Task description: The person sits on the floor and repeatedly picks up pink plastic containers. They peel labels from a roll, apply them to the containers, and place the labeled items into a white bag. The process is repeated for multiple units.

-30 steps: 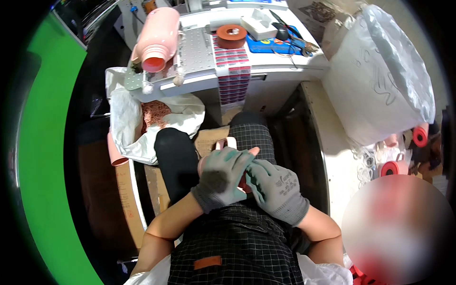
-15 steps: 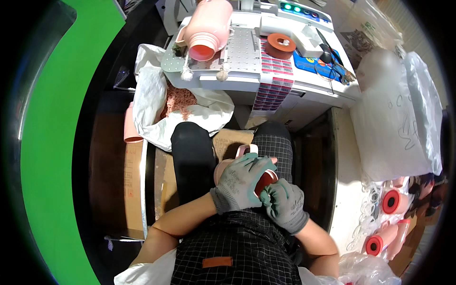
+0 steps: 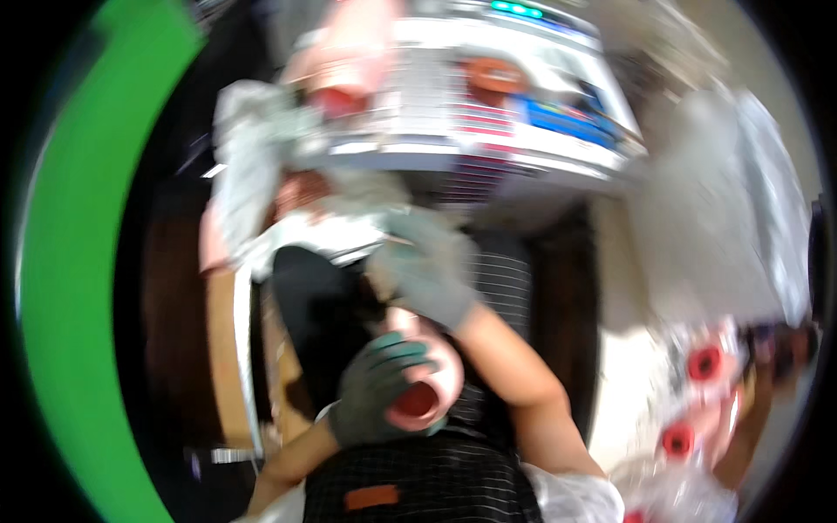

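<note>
1. Bright light whitens the desk [image 3: 427, 33].
2. Motion blur smears everything, including the right hand [image 3: 427, 266] in front of the desk.
3. Deep shadow sits beneath the desk.
4. Fisheye bends outer edges; corners black.

A green surface [image 3: 74, 288] runs down the left, a white worktable [image 3: 392, 157] ahead, a pale ledge [image 3: 617, 357] right.

No writing can be read here. The strip of red and white labels [image 3: 485, 131] on the bench [image 3: 392, 159] and the flat blue thing [image 3: 562, 124] beside it are too blurred.
</note>
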The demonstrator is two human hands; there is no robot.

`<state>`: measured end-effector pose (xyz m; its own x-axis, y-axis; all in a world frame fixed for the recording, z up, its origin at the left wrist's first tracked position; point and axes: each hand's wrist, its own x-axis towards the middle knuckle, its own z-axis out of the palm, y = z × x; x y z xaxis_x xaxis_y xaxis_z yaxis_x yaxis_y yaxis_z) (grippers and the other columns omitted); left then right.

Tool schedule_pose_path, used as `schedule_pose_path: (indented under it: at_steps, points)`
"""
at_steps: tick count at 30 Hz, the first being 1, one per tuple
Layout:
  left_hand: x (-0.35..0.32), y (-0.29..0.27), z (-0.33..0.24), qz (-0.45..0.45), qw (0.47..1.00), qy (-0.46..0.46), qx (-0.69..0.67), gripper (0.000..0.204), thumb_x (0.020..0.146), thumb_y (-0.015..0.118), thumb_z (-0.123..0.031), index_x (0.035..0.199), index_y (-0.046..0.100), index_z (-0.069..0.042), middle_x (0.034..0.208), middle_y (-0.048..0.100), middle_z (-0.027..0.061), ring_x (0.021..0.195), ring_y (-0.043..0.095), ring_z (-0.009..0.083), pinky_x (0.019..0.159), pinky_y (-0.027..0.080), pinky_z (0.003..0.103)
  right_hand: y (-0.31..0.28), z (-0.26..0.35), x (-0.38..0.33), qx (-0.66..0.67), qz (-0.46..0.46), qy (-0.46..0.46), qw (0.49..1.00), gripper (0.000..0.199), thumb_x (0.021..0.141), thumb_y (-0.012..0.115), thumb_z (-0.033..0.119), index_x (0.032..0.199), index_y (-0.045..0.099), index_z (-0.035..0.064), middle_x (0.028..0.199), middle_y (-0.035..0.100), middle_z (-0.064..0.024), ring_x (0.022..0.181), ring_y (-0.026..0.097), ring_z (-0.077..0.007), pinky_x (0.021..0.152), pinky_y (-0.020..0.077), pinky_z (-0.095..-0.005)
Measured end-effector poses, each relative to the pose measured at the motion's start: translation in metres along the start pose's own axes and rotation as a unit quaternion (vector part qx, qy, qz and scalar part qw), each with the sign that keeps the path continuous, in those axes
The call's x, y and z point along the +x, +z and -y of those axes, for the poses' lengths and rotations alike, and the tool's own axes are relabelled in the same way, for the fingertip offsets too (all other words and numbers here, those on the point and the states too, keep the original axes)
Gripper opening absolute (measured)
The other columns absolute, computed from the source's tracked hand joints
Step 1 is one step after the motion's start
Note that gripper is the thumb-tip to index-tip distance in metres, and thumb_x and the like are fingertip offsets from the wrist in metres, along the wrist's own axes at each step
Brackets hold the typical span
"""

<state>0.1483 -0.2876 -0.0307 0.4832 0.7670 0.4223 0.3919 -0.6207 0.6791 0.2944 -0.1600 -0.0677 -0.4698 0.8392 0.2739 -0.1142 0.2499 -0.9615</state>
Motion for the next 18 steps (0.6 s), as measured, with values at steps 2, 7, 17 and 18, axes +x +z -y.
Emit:
schedule_pose_path:
  at_steps: [2, 7, 17, 18]
  points:
    - [-0.016, -0.002, 0.003, 0.003, 1.000, -0.005, -0.015, 0.069, 0.071, 0.092, -0.030, 0.128, 0.059, -0.011, 0.129, 0.067, 0.0113, 0.121, 0.065, 0.0346, 0.107, 0.049, 0.051, 0.041, -0.040, 0.067, -0.251, -0.094, -0.133, 0.954, 0.051, 0.096, 0.066, 0.031, 0.136, 0.059, 0.0008, 0.132, 0.060, -0.0249, 0.118, 0.063, -0.0387, 0.101, 0.0503, -0.0459]
    - [-0.023, -0.007, 0.013, -0.100, 0.987, -0.124, -0.017, 0.084, 0.068, 0.089, -0.019, 0.142, 0.052, -0.004, 0.137, 0.059, 0.0129, 0.126, 0.059, 0.0289, 0.108, 0.048, 0.041, -0.012, -0.015, 0.015, -0.224, -0.169, -0.120, 0.952, 0.036, 0.094, 0.071, 0.027, 0.120, 0.068, 0.0027, 0.130, 0.062, -0.0205, 0.107, 0.068, -0.0368, 0.092, 0.0551, -0.0448]
    - [0.042, 0.011, 0.029, -0.103, 0.959, -0.255, -0.075, 0.078, 0.067, 0.082, -0.009, 0.138, 0.052, 0.007, 0.126, 0.062, 0.0173, 0.116, 0.062, 0.0276, 0.104, 0.050, 0.039, -0.266, 0.017, -0.302, -0.335, -0.739, 0.135, 0.569, 0.039, 0.093, 0.072, 0.023, 0.121, 0.062, -0.0014, 0.094, 0.068, -0.0152, 0.075, 0.067, -0.0257, 0.072, 0.0555, -0.0398]
    - [0.053, 0.016, 0.025, -0.077, 0.963, -0.248, -0.074, 0.078, 0.068, 0.083, -0.009, 0.138, 0.052, 0.007, 0.125, 0.062, 0.0173, 0.115, 0.062, 0.0279, 0.103, 0.050, 0.040, -0.297, 0.005, -0.339, -0.485, -0.710, 0.178, 0.480, 0.043, 0.090, 0.071, 0.027, 0.124, 0.064, 0.0013, 0.103, 0.067, -0.0186, 0.084, 0.068, -0.0332, 0.080, 0.0546, -0.0454]
